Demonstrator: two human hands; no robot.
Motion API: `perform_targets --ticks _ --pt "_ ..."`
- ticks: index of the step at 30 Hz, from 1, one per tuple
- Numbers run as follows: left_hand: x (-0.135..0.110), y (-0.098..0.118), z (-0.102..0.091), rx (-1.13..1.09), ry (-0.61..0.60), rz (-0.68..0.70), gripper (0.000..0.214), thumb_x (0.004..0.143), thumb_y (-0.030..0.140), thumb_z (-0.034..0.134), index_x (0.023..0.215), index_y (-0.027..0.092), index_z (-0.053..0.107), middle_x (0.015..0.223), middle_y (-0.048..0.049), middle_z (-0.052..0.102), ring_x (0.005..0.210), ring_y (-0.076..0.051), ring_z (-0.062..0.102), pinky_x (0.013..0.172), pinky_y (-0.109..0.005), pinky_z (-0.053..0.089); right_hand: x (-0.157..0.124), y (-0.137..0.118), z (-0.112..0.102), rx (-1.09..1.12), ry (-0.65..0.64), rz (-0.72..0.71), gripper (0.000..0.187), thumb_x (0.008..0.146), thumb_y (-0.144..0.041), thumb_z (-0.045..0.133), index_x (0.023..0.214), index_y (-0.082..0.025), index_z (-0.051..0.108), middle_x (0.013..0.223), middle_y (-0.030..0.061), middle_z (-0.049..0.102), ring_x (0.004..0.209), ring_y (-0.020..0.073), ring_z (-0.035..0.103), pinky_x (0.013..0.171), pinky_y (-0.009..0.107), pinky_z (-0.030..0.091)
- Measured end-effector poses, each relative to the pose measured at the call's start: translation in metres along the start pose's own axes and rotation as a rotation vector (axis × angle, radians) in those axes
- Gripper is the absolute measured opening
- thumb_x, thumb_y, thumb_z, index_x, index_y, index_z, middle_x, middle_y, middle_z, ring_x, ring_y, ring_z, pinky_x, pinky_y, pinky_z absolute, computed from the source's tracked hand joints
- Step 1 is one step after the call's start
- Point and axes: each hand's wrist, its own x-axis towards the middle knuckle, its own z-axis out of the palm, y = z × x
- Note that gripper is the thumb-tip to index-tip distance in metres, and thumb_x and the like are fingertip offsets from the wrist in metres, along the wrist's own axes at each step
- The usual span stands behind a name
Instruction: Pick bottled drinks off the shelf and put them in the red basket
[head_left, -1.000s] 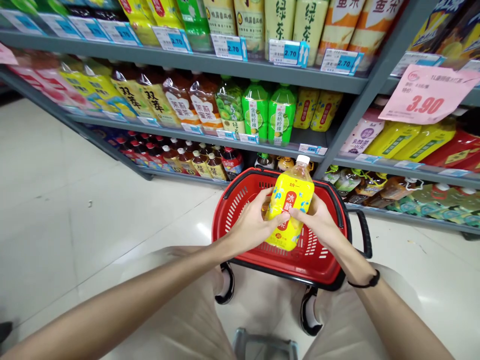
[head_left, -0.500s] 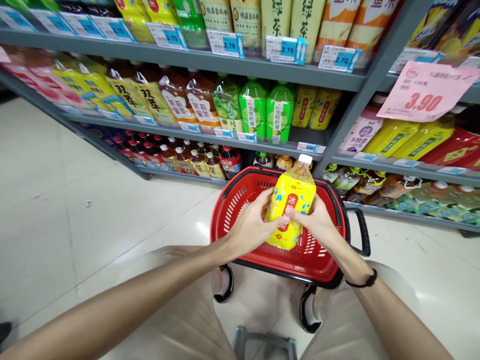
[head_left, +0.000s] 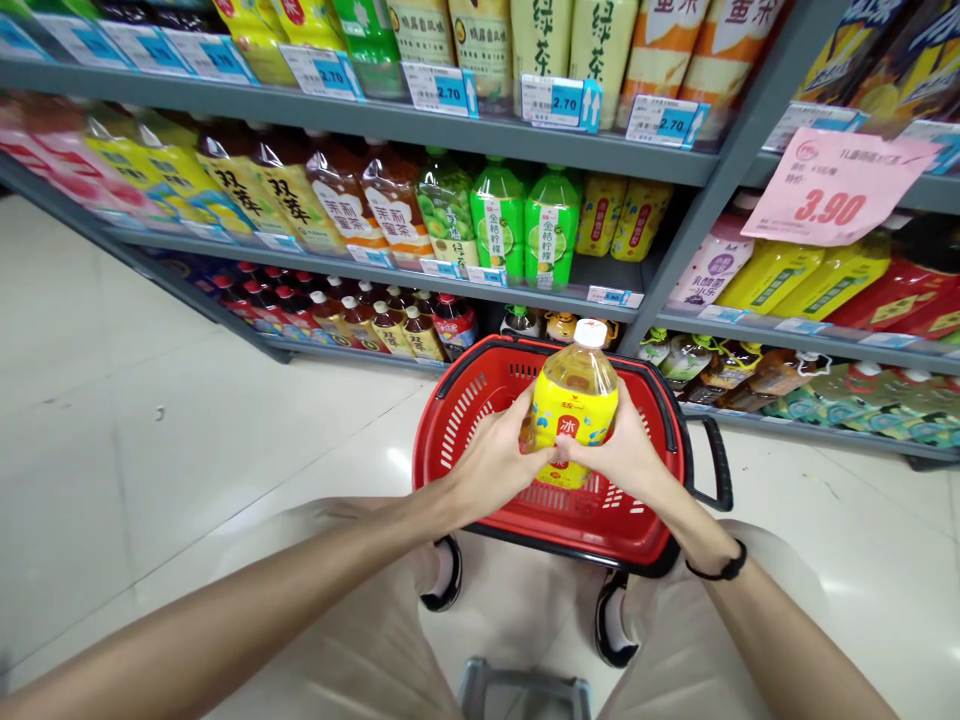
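Note:
Between both hands I hold a drink bottle [head_left: 576, 400] with a yellow label, a red label panel and a white cap. It is nearly upright, with its cap pointing up and toward the shelf. My left hand [head_left: 504, 446] wraps its left side and my right hand [head_left: 621, 448] its right side. Both thumbs meet across the front of the label; the fingers behind are mostly hidden. Below and around the bottle is a red shopping basket [head_left: 442, 415] with slotted walls and a black rim. A black band is on my right wrist.
Grey shelves [head_left: 420, 115] with several rows of drink bottles stand in front. A pink price sign [head_left: 840, 185] hangs at the right. The basket's black handle [head_left: 718, 462] sticks out to the right. Between my feet is part of a grey stool [head_left: 525, 680].
The bottle has tipped more upright, its cap now nearer to me and slightly left. My hands still grip it on both sides. The whole view has shifted slightly.

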Motion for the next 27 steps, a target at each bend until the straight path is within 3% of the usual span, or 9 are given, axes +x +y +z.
perform_targets --ticks 4,9,13,18,23,25,27 --pt "0.0 0.002 0.0 0.012 -0.002 0.004 0.076 0.086 0.039 0.077 0.156 0.02 0.056 0.106 -0.0054 0.08 0.107 -0.031 0.077 0.105 -0.044 0.061 -0.001 0.0 -0.002 -0.023 -0.006 0.006 0.083 0.064 -0.029 0.092 0.135 -0.022 0.05 0.124 0.011 0.074 0.105 0.0286 0.074 0.092 0.044 0.064" --pt "0.002 0.0 0.0 0.011 0.001 -0.003 0.08 0.086 0.04 0.079 0.159 0.02 0.055 0.114 -0.0068 0.08 0.108 -0.031 0.077 0.104 -0.047 0.062 0.0 -0.001 -0.001 -0.03 0.01 0.004 0.081 0.063 -0.032 0.093 0.132 -0.022 0.052 0.127 0.0127 0.074 0.11 0.0302 0.074 0.095 0.045 0.063" --pt "0.005 -0.005 0.002 -0.199 -0.005 -0.011 0.074 0.079 0.037 0.089 0.146 0.019 0.065 0.126 -0.0098 0.079 0.115 -0.031 0.077 0.106 -0.045 0.062 0.002 0.0 0.001 -0.048 0.103 0.065 0.08 0.061 -0.04 0.097 0.129 -0.021 0.059 0.124 0.0124 0.076 0.108 0.0316 0.074 0.096 0.048 0.062" --pt "0.01 -0.011 0.005 -0.51 -0.015 -0.06 0.068 0.074 0.044 0.096 0.127 0.011 0.069 0.125 -0.0174 0.079 0.11 -0.031 0.078 0.1 -0.044 0.065 0.005 -0.003 -0.002 0.116 0.099 0.064 0.056 0.085 -0.064 0.081 0.119 -0.021 0.07 0.128 0.012 0.078 0.116 0.0309 0.074 0.1 0.043 0.061" --pt "0.019 -0.018 -0.005 -0.558 -0.063 -0.089 0.093 0.087 0.058 0.086 0.157 0.014 0.044 0.121 -0.0173 0.078 0.11 -0.031 0.078 0.099 -0.047 0.063 0.003 -0.005 -0.007 0.246 0.078 0.079 0.057 0.089 -0.064 0.076 0.127 -0.022 0.073 0.133 0.0102 0.077 0.12 0.0332 0.074 0.098 0.045 0.063" --pt "0.022 -0.022 -0.008 -0.517 -0.08 -0.026 0.09 0.096 0.061 0.076 0.164 0.019 0.035 0.131 -0.0172 0.074 0.123 -0.032 0.073 0.107 -0.05 0.06 0.0 -0.005 -0.006 0.262 0.071 0.086 0.06 0.089 -0.064 0.077 0.132 -0.023 0.072 0.131 0.0097 0.078 0.117 0.0332 0.076 0.095 0.045 0.065" --pt "0.022 -0.025 -0.008 -0.437 -0.084 0.051 0.078 0.102 0.061 0.068 0.162 0.021 0.038 0.146 -0.0171 0.066 0.139 -0.033 0.063 0.118 -0.052 0.053 -0.003 -0.006 -0.003 0.233 0.075 0.061 0.061 0.087 -0.063 0.079 0.134 -0.024 0.072 0.13 0.0091 0.079 0.118 0.0328 0.076 0.097 0.046 0.065"
